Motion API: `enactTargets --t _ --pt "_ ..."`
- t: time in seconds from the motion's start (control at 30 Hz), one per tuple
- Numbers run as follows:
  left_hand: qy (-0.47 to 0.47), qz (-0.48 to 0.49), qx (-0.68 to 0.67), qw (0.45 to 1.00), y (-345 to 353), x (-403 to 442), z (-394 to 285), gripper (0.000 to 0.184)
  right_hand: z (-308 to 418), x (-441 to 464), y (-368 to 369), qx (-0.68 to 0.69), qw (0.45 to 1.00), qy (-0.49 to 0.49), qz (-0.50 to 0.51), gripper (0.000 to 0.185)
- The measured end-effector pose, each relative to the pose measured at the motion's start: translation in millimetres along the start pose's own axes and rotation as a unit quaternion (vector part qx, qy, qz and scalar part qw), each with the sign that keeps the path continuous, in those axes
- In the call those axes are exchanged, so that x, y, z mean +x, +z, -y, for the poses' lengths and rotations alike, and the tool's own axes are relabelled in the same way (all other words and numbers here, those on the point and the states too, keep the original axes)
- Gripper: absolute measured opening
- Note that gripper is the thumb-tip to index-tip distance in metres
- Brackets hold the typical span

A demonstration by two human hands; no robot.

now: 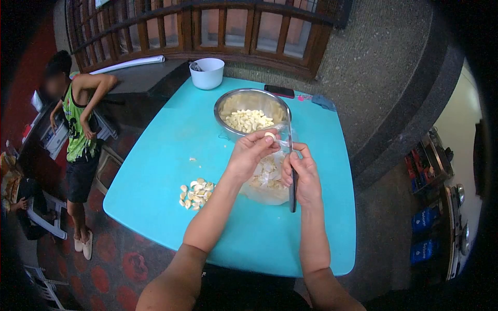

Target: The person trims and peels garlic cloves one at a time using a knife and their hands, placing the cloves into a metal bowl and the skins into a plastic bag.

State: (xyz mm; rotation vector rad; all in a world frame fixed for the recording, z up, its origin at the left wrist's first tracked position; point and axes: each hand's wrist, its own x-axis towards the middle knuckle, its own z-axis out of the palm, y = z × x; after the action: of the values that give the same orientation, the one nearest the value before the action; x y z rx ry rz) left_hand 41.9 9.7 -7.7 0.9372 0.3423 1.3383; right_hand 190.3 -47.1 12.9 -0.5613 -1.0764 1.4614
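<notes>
Between the fingertips of my left hand (252,153) is a pale garlic clove (270,136). My right hand (303,175) is wrapped round the dark handle of a knife (290,150), its blade pointing away from me beside the clove. Under and between both hands lies a clear plastic bag (265,189) with papery peelings in it. Just beyond my left hand stands a steel bowl (222,115) holding many peeled garlic cloves (248,121). A small pile of unpeeled cloves (195,195) lies left of my left forearm.
The turquoise table (155,160) also bears a white tub (207,76), a phone (279,91) and a blue-grey cloth (323,102) at its far side. A person in a green top (77,122) stands at the left; another person (23,194) is partly visible there. A wall with a window rises behind.
</notes>
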Motion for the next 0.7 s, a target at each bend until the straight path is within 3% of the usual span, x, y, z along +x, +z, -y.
enactTargets --t 0.1,0.27,0.7 --pt "0.021 0.007 0.121 0.992 5 -3 -9 0.035 4 3 -9 -0.119 0.992 0.051 -0.007 0.031" --pt "0.072 0.042 0.233 0.969 11 -5 -9 0.035 12 -4 1 -0.192 0.981 0.036 0.011 0.041" --pt "0.085 0.067 0.265 0.958 8 -7 -9 0.035 9 -4 1 -0.164 0.985 0.055 0.023 0.035"
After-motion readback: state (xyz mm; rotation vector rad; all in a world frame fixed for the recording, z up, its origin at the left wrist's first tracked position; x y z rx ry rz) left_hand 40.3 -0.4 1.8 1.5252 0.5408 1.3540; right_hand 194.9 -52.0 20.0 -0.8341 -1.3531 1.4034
